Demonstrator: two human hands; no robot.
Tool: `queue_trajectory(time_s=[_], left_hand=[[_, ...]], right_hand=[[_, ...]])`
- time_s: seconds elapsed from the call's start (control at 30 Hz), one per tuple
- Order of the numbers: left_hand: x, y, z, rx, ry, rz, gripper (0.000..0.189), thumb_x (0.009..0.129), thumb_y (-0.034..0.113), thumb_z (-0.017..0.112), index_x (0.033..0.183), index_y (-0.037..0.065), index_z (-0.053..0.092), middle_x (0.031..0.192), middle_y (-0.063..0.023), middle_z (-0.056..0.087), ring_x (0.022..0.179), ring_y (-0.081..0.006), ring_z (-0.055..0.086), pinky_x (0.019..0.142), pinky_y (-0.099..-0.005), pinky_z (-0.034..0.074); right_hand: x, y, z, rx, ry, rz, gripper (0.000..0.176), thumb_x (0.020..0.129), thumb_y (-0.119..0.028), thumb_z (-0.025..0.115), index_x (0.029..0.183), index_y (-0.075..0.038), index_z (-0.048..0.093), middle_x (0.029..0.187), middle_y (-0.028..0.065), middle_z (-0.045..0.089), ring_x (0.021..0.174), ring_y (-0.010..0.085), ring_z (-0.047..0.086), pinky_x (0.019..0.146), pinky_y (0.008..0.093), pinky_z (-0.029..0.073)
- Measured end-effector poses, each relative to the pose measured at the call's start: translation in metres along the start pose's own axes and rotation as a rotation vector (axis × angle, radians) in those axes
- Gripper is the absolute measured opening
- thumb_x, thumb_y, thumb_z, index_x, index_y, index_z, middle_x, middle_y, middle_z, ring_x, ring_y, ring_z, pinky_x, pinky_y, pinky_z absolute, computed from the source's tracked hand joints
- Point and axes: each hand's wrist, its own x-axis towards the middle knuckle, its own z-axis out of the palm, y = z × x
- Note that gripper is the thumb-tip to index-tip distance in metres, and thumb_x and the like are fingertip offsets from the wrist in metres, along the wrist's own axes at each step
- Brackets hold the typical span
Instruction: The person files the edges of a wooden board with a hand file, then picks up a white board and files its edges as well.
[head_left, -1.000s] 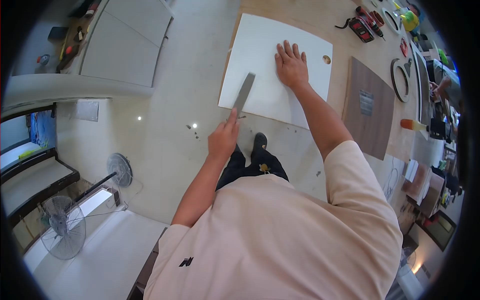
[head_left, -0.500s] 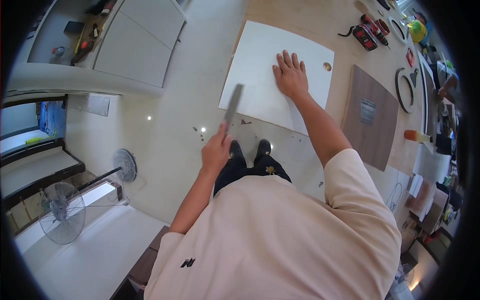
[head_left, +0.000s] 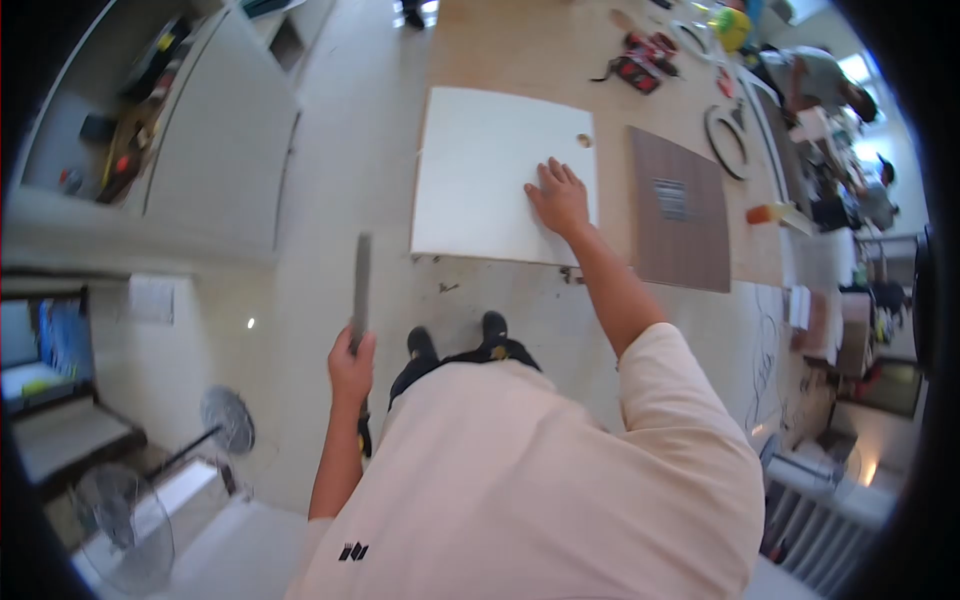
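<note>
A white board (head_left: 480,165) with a small round hole near its far right corner lies on a plywood table (head_left: 510,45), its near edge overhanging. My right hand (head_left: 560,197) rests flat on the board's near right part, fingers spread. My left hand (head_left: 351,367) grips the handle of a long flat grey file (head_left: 360,278), which points upward over the floor, well left of the board and clear of it.
A brown panel (head_left: 680,210) with a label lies right of the board. Red power tools (head_left: 640,60), ring-shaped cutouts and clutter sit further along the table. Another person works at far right. Grey cabinets stand left; two fans stand at bottom left.
My left hand has drawn the file back from the board's near edge, leftward and toward my body. My right hand has slid toward the board's near right part. The view has shifted.
</note>
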Motion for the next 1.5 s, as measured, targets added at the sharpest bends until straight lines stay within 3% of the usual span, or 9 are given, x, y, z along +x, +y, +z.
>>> queue_trajectory(time_s=[0.07,0.33,0.43,0.73,0.83,0.93,1.13,1.43,1.5], left_hand=[[-0.007,-0.014,-0.013,0.017,0.008,-0.084,0.032,0.098,0.022,0.069,0.12,-0.001,0.064,0.071,0.0043,0.053,0.055,-0.0034,0.045,0.049,-0.0232,0.037],[-0.04,-0.03,-0.033,0.154,-0.054,-0.2,0.033,0.097,0.019,0.068,0.124,0.0,0.064,0.072,0.002,0.059,0.056,-0.0062,0.051,0.052,-0.0251,0.043],[-0.051,0.002,-0.031,0.18,-0.077,-0.292,0.039,0.096,0.017,0.068,0.13,-0.001,0.061,0.079,-0.0024,0.064,0.064,-0.0092,0.057,0.06,-0.0275,0.049],[-0.083,-0.02,0.019,0.255,0.076,-0.061,0.052,0.096,0.019,0.068,0.143,0.001,0.053,0.11,-0.023,0.072,0.094,-0.0277,0.072,0.086,-0.0346,0.054],[-0.071,-0.023,0.05,0.341,0.12,0.179,0.053,0.097,0.02,0.067,0.145,0.006,0.052,0.108,-0.0248,0.071,0.093,-0.0351,0.071,0.084,-0.0371,0.054],[-0.056,-0.014,0.072,0.4,0.143,0.191,0.051,0.098,0.021,0.067,0.147,0.013,0.053,0.094,-0.0195,0.069,0.082,-0.0359,0.067,0.076,-0.0394,0.054],[-0.041,-0.014,0.093,0.533,0.17,0.254,0.051,0.098,0.022,0.068,0.147,0.019,0.055,0.075,-0.0102,0.058,0.067,-0.029,0.059,0.064,-0.0402,0.051],[0.032,0.002,0.151,0.714,0.188,0.439,0.05,0.096,0.024,0.069,0.144,0.026,0.057,0.076,-0.0105,0.059,0.058,-0.0312,0.061,0.056,-0.0431,0.053],[0.027,0.015,0.152,0.643,0.158,0.449,0.048,0.096,0.026,0.068,0.144,0.027,0.058,0.075,-0.0104,0.058,0.06,-0.0318,0.061,0.057,-0.0436,0.053]], right_hand=[[0.01,0.012,0.003,-0.002,0.026,0.065,0.063,0.098,-0.049,0.056,0.148,-0.012,0.051,0.161,0.0155,0.038,0.148,0.0373,0.033,0.119,0.0539,0.027],[0.133,-0.008,0.028,-0.057,0.097,0.002,0.072,0.097,-0.057,0.054,0.149,-0.008,0.047,0.159,0.0162,0.039,0.149,0.0378,0.033,0.118,0.0607,0.027],[0.181,0.004,0.049,-0.057,0.227,-0.009,0.072,0.097,-0.059,0.05,0.148,-0.008,0.048,0.157,0.0147,0.043,0.148,0.0357,0.033,0.118,0.0614,0.025],[0.162,-0.026,0.026,-0.029,0.13,0.114,0.07,0.098,-0.058,0.048,0.148,-0.009,0.049,0.157,0.0122,0.042,0.149,0.0321,0.031,0.122,0.0543,0.02],[0.159,-0.02,0.028,-0.029,0.14,0.036,0.074,0.097,-0.061,0.048,0.149,-0.008,0.047,0.157,0.0138,0.042,0.149,0.0327,0.03,0.122,0.0538,0.019],[0.151,-0.016,0.024,-0.048,0.113,0.007,0.077,0.097,-0.063,0.048,0.15,-0.007,0.045,0.158,0.0133,0.04,0.15,0.0329,0.029,0.123,0.0539,0.018],[0.132,-0.028,0.024,-0.041,0.137,0.001,0.079,0.098,-0.064,0.045,0.153,-0.008,0.04,0.16,0.0118,0.038,0.151,0.033,0.027,0.123,0.0552,0.017],[0.134,-0.027,0.023,-0.026,0.077,-0.009,0.079,0.099,-0.063,0.043,0.155,-0.009,0.037,0.163,0.0109,0.033,0.154,0.0338,0.021,0.123,0.0565,0.015],[0.135,-0.02,0.025,-0.086,0.109,-0.096,0.074,0.1,-0.059,0.044,0.153,-0.008,0.042,0.156,0.0127,0.043,0.15,0.0328,0.031,0.122,0.0528,0.022]])
